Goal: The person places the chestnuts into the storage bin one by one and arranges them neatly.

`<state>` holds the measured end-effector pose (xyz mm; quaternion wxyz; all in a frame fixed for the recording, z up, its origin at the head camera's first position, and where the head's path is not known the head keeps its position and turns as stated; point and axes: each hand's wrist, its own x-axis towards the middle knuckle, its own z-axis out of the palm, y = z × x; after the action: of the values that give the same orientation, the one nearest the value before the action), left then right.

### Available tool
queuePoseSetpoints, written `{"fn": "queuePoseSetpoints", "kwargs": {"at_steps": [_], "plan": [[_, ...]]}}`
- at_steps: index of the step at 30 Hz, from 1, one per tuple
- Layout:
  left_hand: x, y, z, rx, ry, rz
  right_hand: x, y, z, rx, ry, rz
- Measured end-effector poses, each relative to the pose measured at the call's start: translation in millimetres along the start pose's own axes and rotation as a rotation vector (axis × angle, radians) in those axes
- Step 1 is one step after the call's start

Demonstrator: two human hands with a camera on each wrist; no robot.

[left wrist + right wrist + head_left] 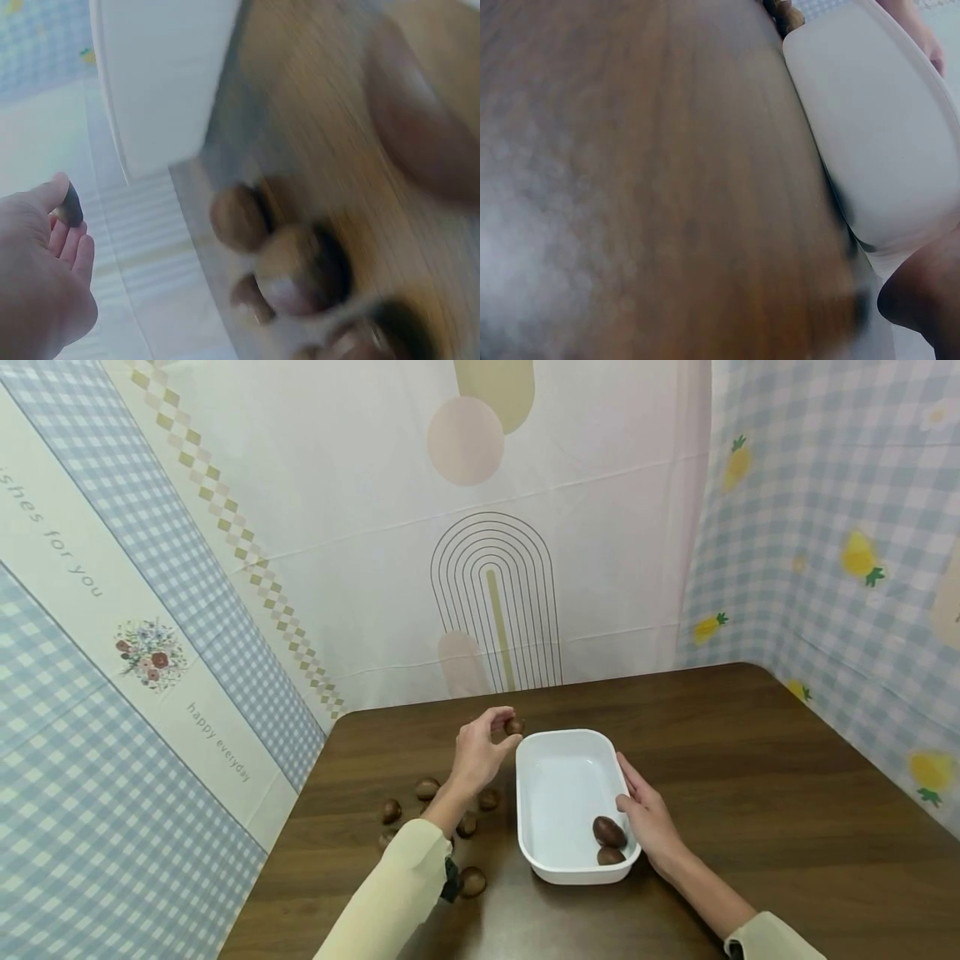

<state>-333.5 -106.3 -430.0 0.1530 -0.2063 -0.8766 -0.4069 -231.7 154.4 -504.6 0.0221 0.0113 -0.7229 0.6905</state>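
Note:
My left hand pinches a glossy brown chestnut between thumb and fingers, just off the far left corner of a white rectangular dish. In the left wrist view the held chestnut looks dark, with part of it behind the thumb. With its thumb near the rim, my right hand grips the dish's right side; its other fingers are partly hidden. Inside, two chestnuts lie in the near right corner. The right wrist view shows the dish's outer wall.
Several loose chestnuts are scattered on the brown wooden table left of the dish, some hidden under the left forearm. One chestnut lies near the left cuff. Printed cloths hang behind the table and at both sides.

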Motion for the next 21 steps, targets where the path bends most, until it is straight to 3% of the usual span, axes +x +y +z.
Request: {"fn": "queuePoseSetpoints", "kwargs": {"at_steps": [10,21], "plan": [[-0.2,33.5,35.0,0.041,-0.076,0.059,0,-1,3,0.021,-0.006,0.005],[-13.1,48.9,68.1,0.102,-0.248,0.11,-1,0,1,0.045,-0.014,-0.008]]}}
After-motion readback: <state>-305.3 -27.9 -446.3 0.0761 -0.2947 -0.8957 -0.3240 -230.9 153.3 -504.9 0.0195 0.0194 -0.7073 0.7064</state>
